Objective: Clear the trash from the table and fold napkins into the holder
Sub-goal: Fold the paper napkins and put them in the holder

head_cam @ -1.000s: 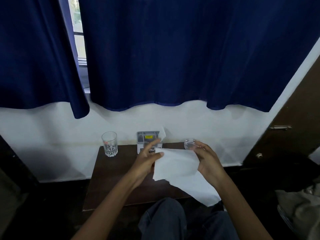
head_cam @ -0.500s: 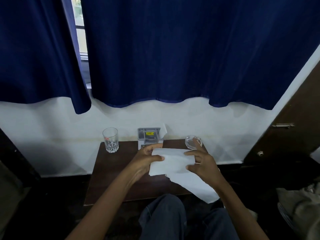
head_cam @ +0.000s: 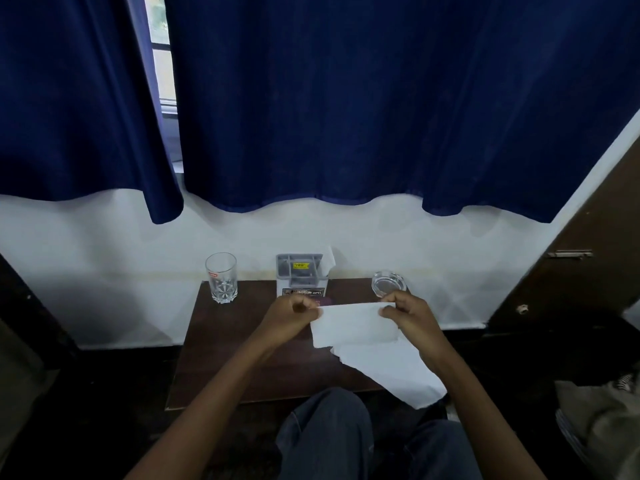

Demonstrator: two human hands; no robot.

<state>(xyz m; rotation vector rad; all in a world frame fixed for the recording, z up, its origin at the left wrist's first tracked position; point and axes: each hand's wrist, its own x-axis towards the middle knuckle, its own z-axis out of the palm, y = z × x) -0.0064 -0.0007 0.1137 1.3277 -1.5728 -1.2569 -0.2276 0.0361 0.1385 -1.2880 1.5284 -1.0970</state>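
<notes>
A white napkin [head_cam: 353,325] is held flat above the small dark table [head_cam: 221,348], folded over into a band. My left hand [head_cam: 291,317] pinches its upper left corner and my right hand [head_cam: 410,317] pinches its upper right corner. Under it a second white napkin sheet [head_cam: 391,372] lies on the table and hangs over the front right edge. The grey napkin holder [head_cam: 300,275] stands at the back of the table against the wall, just beyond my left hand, with a white napkin corner sticking up at its right side.
A clear drinking glass [head_cam: 221,277] stands at the table's back left. A round glass ashtray [head_cam: 388,283] sits at the back right. Blue curtains hang above the white wall. My knees are below the table's front edge; a brown door is at the right.
The napkin has been folded down into a narrower band, and both hands have shifted to pinch its top corners. The view has dipped slightly.
</notes>
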